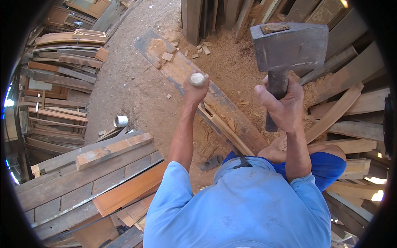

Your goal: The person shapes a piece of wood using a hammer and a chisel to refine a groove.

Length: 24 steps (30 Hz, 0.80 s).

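My left hand (pixel 195 91) is wrapped around a chisel, whose pale, round handle end (pixel 197 79) shows above the fist. Below that hand lies a narrow light wood piece (pixel 226 130) with a slot cut along it; whether the blade tip touches it is hidden by the hand. Raised on the right is a hammer (pixel 290 48) with a big, worn grey head and a short dark handle. My right hand (pixel 286 105) grips that handle just below the head, thumb along the near side. The wood piece rests on a broad plank (pixel 237 110).
Sawdust and shavings (pixel 235 62) cover the ground beyond the plank, with small offcuts (pixel 167 56) on its far end. Boards are stacked at left (pixel 62 78), lower left (pixel 111 153) and right (pixel 351 128). A white cup-like container (pixel 120 121) lies on the left.
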Available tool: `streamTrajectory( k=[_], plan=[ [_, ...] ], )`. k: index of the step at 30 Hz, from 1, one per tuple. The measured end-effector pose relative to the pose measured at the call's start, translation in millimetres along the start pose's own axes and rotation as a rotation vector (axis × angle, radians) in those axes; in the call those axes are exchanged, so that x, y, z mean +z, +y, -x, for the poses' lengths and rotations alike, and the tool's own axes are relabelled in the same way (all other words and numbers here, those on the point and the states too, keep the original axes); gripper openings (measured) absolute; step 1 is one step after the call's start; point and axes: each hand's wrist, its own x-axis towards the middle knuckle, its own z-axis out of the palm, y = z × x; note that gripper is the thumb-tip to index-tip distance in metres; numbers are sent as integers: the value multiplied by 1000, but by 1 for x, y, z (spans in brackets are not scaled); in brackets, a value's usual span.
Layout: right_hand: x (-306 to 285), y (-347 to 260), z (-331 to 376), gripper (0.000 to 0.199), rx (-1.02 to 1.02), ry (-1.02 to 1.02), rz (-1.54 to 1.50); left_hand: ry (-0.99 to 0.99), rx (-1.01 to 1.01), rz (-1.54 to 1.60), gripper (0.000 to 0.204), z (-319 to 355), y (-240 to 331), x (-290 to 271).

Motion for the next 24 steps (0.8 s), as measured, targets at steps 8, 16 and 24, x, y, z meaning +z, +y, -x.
streamTrajectory(
  k=[8,16,24],
  plan=[
    [23,12,-16,28,64,-36,180,-54,156,-202,19,5,12,5],
    [29,47,-32,29,12,-348,714,-10,214,-218,15,19,6,4],
    [61,60,-30,30,-103,-290,538,-64,177,-238,14,38,13,-11]
  ],
)
